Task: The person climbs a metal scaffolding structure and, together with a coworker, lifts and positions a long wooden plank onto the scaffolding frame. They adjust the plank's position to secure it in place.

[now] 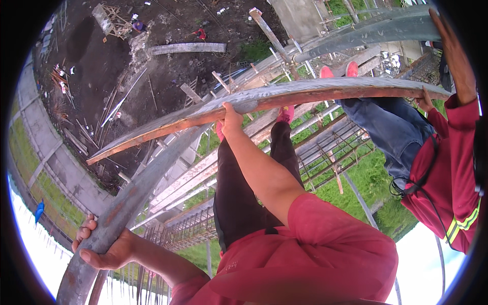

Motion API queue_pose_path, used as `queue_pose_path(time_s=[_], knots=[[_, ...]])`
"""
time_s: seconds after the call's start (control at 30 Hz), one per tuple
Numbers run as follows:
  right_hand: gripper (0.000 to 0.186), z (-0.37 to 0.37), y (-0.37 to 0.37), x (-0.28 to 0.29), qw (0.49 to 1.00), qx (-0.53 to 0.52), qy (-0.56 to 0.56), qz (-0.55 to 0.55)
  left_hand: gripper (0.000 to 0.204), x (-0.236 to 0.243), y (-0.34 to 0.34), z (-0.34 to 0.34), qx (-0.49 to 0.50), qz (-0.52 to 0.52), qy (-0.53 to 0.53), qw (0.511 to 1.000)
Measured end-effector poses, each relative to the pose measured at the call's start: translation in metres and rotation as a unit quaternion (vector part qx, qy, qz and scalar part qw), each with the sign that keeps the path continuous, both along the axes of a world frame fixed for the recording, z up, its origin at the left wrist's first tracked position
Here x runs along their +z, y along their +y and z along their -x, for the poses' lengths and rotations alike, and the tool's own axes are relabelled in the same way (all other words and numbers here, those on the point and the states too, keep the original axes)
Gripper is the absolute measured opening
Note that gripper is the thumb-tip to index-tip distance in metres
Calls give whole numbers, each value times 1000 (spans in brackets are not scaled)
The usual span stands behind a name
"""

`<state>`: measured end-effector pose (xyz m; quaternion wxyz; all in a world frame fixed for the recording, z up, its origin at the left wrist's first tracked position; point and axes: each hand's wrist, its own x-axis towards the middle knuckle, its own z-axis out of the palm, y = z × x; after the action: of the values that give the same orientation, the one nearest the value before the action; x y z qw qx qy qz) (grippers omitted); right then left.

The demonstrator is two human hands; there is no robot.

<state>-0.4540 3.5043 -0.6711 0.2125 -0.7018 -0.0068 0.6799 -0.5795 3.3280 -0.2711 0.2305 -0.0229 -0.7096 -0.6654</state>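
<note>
A long board [284, 99] with a grey, wet-looking face and a reddish-brown edge stretches across the view at about foot level. My right hand [233, 121] is closed on its near edge, left of the middle. Down at the lower left, my left hand [118, 250] wraps round a thick grey metal pipe [134, 195] with rusty patches, which runs up under the board. At the right, a co-worker in a red top [437, 173] has one hand [426, 99] on the board's right end. Their other arm [452, 56] reaches up to another grey pipe [376, 31].
I stand high on scaffold planks [190, 175] and poles, with a rebar cage [333, 150] and grass below. The muddy ground holds timber piles [114, 23], a long pale slab [188, 48] and people far down. A concrete path [51, 137] curves along the left.
</note>
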Motion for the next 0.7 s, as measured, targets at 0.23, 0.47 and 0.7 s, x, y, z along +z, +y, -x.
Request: queue_pose_path(time_s=[0.23,0.47,0.7], knots=[[37,-1,0,8,1000,8,16,13,33,-1,-5,-4,-5,-21,-5,1000],[62,-7,0,-5,997,64,7,35,37,-1,5,-3,-12,-34,6,999],[55,-16,-2,-31,995,89,20,30,37,2,26,-7,20,4,47,999]])
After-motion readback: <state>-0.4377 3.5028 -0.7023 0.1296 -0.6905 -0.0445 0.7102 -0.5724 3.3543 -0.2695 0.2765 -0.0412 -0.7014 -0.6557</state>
